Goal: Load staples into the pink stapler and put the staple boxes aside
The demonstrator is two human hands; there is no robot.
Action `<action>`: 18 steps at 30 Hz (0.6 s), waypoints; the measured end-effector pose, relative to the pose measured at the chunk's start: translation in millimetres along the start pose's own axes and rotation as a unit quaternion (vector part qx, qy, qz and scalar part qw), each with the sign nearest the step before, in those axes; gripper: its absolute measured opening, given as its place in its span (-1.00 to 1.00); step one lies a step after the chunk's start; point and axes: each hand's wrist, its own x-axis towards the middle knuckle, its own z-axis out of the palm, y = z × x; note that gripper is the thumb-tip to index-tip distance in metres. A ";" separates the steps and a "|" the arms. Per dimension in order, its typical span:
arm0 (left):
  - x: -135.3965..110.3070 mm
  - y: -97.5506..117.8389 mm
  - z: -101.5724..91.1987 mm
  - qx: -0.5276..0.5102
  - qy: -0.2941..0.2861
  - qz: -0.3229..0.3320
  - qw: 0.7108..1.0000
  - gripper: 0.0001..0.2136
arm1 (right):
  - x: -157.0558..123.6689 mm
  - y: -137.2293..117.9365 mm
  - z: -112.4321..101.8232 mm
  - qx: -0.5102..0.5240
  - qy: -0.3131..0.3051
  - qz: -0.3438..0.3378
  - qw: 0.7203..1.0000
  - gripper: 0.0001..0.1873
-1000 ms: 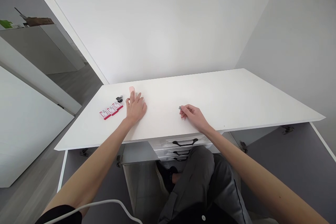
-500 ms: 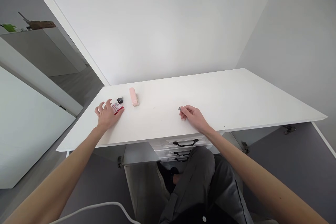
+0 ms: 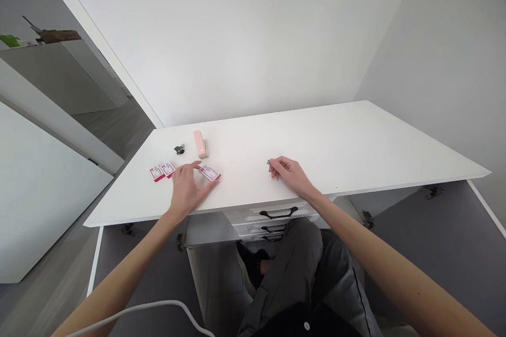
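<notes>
Just moved a white-and-red rectangular card (image 3: 209, 172) rightward, out of its row — now gripped between thumb and finger of the left hand (image 3: 185, 189), before the pink oblong stapler (image 3: 200, 144); leaving two matching cards (image 3: 167, 169) at left. Still pinching a small flat grey piece (image 3: 269, 162) in the curled right hand (image 3: 291, 175) — now nearer the card, over the white rectangular surface (image 3: 316, 142).

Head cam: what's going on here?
A person works at a white tabletop with both bare hands. The left hand has a red-and-white card between thumb and fingers; two similar cards lie to its left. The right hand pinches a small grey piece, too small to identify. Beyond the left hand lie a pink stapler-like object and, left of that, a small dark item.
</notes>
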 end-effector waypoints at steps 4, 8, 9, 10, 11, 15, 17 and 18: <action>7.1 29.1 10.1 -0.028 -0.104 0.033 0.994 -0.32 | -0.4 -0.7 0.1 -0.004 0.001 0.001 1.000 -0.43; 13.7 35.2 10.9 -0.080 -0.187 0.042 0.978 -0.26 | -0.9 -1.6 -0.1 -0.004 0.001 -0.003 1.000 -0.45; 13.9 33.2 10.3 -0.090 -0.194 0.041 0.976 -0.33 | -0.9 -1.5 -0.4 -0.004 -0.001 -0.004 1.000 -0.46; 13.7 30.8 9.7 -0.099 -0.196 0.040 0.975 -0.41 | -0.8 -1.2 -0.7 -0.005 -0.003 -0.005 1.000 -0.46; 13.2 28.3 9.4 -0.109 -0.195 0.041 0.974 -0.49 | -0.7 -0.9 -1.2 -0.007 -0.007 -0.006 1.000 -0.47; 12.4 26.9 12.2 -0.142 -0.193 0.059 0.969 -0.58 | -0.8 0.3 -2.5 -0.032 -0.030 -0.005 0.999 -0.47; 14.3 32.6 16.2 -0.146 -0.199 0.074 0.966 -0.54 | -1.4 0.4 -2.2 -0.036 -0.041 -0.003 0.998 -0.48; 15.9 36.4 18.5 -0.148 -0.201 0.082 0.965 -0.54 | -1.7 0.4 -1.7 -0.038 -0.046 -0.002 0.998 -0.48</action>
